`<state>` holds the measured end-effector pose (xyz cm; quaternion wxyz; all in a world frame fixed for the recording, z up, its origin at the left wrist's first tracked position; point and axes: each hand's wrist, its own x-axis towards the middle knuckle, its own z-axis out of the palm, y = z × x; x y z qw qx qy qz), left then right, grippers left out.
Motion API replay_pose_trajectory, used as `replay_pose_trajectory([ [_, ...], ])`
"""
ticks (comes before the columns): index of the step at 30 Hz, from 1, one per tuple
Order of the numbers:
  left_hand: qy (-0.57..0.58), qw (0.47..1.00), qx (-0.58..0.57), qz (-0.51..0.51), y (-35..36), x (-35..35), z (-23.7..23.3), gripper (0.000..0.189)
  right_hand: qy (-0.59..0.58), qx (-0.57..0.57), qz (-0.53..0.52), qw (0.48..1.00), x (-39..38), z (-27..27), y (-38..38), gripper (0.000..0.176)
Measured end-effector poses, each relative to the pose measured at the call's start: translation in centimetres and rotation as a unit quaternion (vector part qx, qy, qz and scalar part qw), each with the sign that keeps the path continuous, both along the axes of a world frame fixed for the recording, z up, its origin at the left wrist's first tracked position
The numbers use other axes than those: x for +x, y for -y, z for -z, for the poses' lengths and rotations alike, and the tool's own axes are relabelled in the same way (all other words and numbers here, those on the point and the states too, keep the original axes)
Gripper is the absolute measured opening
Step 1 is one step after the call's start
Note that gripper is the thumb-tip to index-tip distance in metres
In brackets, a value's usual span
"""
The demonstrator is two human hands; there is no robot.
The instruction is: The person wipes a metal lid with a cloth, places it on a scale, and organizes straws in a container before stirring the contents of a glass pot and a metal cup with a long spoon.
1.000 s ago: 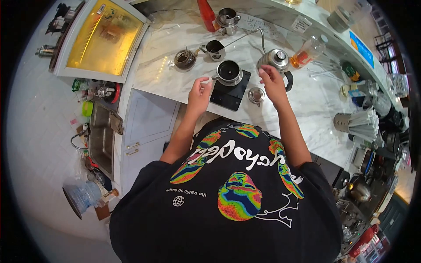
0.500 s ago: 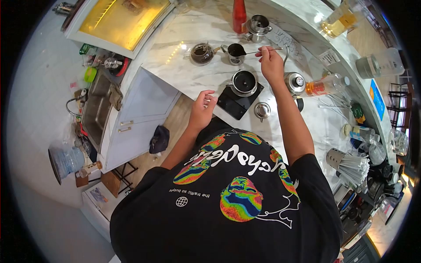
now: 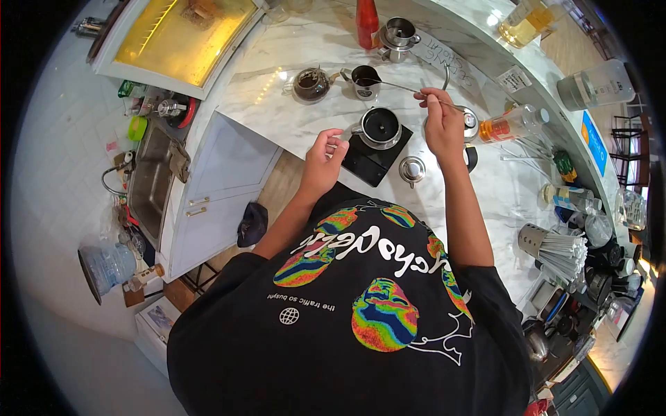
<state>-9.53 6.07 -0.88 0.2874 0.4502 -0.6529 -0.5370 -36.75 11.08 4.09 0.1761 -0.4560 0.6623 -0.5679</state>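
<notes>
- Head view: my right hand (image 3: 444, 125) is raised over the surface (image 3: 298, 121), and its fingers (image 3: 429, 97) are pinched tight on the upper end of a long thin spoon (image 3: 402, 89).
- The spoon slants away to my left. Its far end sits inside the small steel pitcher (image 3: 365, 81), well beyond my fingertips, and its near end pokes out just past my knuckles.
- My left hand (image 3: 322, 156) is lower and nearer my body. Thumb and forefinger are closed on the side handle of the steel cup (image 3: 380, 127).
- That cup stands upright on the black scale (image 3: 364, 165), between my two hands.
- A small round lid (image 3: 412, 166) lies just beside the scale, under my right wrist.
- A kettle (image 3: 472, 123) sits mostly hidden behind my right hand.
</notes>
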Motion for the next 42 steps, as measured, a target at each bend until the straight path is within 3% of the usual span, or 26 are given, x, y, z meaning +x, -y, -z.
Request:
replay_pose_trajectory([
  [2,-0.008,1.000,-0.017,-0.004,0.3,-0.4,0.2,0.035,0.051,-0.009,0.005,0.999,0.2,-0.5,-0.9,0.031],
  [12,-0.013,0.999,-0.039,0.013,0.9,-1.3,-0.1,0.041,-0.009,-0.046,0.050,0.998,1.1,-1.4,-2.6,0.030],
  [17,0.002,0.998,-0.057,0.012,0.7,-1.6,-1.0,0.041,-0.001,-0.106,0.107,0.989,1.9,-5.0,-8.1,0.026],
  [18,0.002,0.998,-0.060,0.010,0.7,-1.6,-0.9,0.041,-0.052,-0.129,0.096,0.986,1.7,-5.4,-9.2,0.024],
  [23,-0.006,0.999,-0.052,0.006,0.3,-2.0,-0.6,0.038,-0.072,-0.142,0.023,0.987,3.2,-7.8,-12.5,0.021],
  [30,0.002,0.999,-0.036,-0.009,0.4,-2.7,-0.2,0.028,-0.170,-0.021,0.016,0.985,5.1,-5.9,-12.3,0.014],
  [37,0.018,0.999,-0.047,-0.008,0.7,-3.5,0.0,0.025,-0.235,-0.049,0.017,0.971,5.2,-5.9,-11.4,0.017],
  [42,0.006,0.999,-0.036,-0.016,0.6,-3.4,0.1,0.023,-0.221,-0.048,-0.005,0.974,5.9,-6.3,-11.4,0.016],
])
